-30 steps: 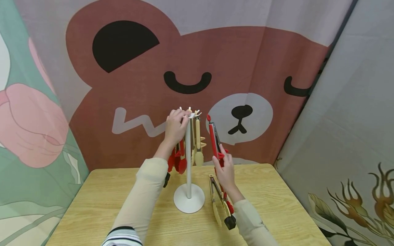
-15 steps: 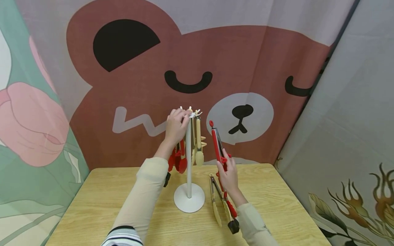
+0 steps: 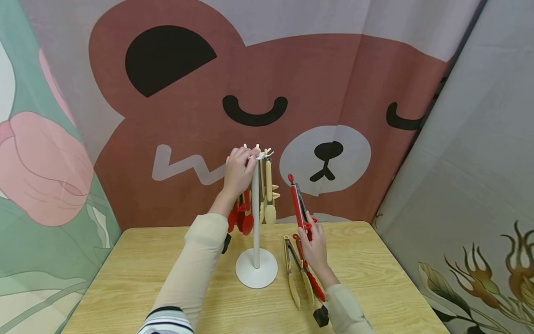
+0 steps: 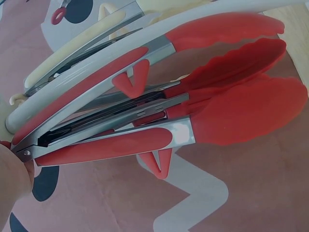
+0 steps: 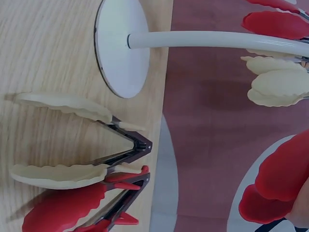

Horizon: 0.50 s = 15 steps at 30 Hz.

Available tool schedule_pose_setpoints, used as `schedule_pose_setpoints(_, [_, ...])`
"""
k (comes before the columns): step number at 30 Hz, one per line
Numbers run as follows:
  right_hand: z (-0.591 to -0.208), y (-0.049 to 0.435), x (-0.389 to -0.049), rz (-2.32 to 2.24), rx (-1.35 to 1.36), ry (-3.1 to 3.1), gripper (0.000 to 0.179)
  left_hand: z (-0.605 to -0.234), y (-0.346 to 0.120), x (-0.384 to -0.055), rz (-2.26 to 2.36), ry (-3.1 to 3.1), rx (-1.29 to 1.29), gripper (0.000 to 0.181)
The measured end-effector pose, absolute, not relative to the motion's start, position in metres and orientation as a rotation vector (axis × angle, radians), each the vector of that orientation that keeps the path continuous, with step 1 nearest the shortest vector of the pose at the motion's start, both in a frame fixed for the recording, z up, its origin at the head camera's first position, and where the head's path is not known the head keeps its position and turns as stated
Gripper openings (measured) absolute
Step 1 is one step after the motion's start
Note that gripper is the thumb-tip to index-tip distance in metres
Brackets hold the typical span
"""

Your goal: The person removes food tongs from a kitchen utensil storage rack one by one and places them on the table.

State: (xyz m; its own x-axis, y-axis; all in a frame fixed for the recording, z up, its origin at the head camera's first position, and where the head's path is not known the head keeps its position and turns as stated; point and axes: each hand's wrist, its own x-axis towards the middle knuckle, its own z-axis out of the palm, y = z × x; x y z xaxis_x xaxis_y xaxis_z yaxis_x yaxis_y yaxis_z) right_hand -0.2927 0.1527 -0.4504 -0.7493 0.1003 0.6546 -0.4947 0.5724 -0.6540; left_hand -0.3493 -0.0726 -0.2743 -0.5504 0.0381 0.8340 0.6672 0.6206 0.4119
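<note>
My left hand (image 3: 238, 171) grips the hooked top of a white stand (image 3: 256, 222) with a round base. Red tongs (image 3: 247, 218) hang beneath that hand; their silicone heads (image 4: 246, 101) fill much of the left wrist view. Cream tongs (image 3: 269, 185) hang on the stand's right side. To the right of the stand, my right hand (image 3: 314, 246) holds another pair of red tongs (image 3: 297, 202), loop end up. Their red heads (image 5: 280, 179) show at the right wrist view's edge. What exactly the left fingertips touch is hidden.
On the wooden table (image 3: 146, 278), spread cream tongs (image 3: 294, 278) lie right of the stand's base. A second red pair (image 3: 314, 280) lies alongside them, partly behind my right wrist. A bear-print curtain (image 3: 187, 130) hangs behind the table.
My right hand has moved right and downward, carrying the red tongs farther from the stand. My left hand stays at the stand's top.
</note>
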Motion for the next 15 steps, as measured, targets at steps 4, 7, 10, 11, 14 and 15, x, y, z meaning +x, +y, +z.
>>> schedule_pose_setpoints(4, [-0.455, 0.155, -0.292, 1.138, 0.292, -2.149, 0.051, -0.275, -0.073, -0.349, -0.941, -1.987, -0.559, 0.028])
schedule_pose_setpoints(7, [-0.458, 0.157, -0.291, 1.132, 0.279, -2.144, 0.051, -0.275, -0.072, -0.349, -0.945, -1.983, -0.560, 0.028])
schedule_pose_setpoints(10, [-0.461, 0.159, -0.290, 1.141, 0.274, -2.141, 0.052, -0.275, -0.073, -0.349, -0.942, -1.985, -0.559, 0.028])
schedule_pose_setpoints(11, [-0.462, 0.159, -0.290, 1.145, 0.271, -2.142, 0.052, -0.275, -0.073, -0.349, -0.940, -1.987, -0.559, 0.028])
schedule_pose_setpoints(14, [-0.465, 0.161, -0.288, 1.152, 0.252, -2.155, 0.052, -0.275, -0.073, -0.350, -0.934, -1.996, -0.558, 0.028])
schedule_pose_setpoints(15, [-0.466, 0.161, -0.287, 1.151, 0.249, -2.158, 0.052, -0.275, -0.073, -0.350, -0.933, -1.999, -0.558, 0.028])
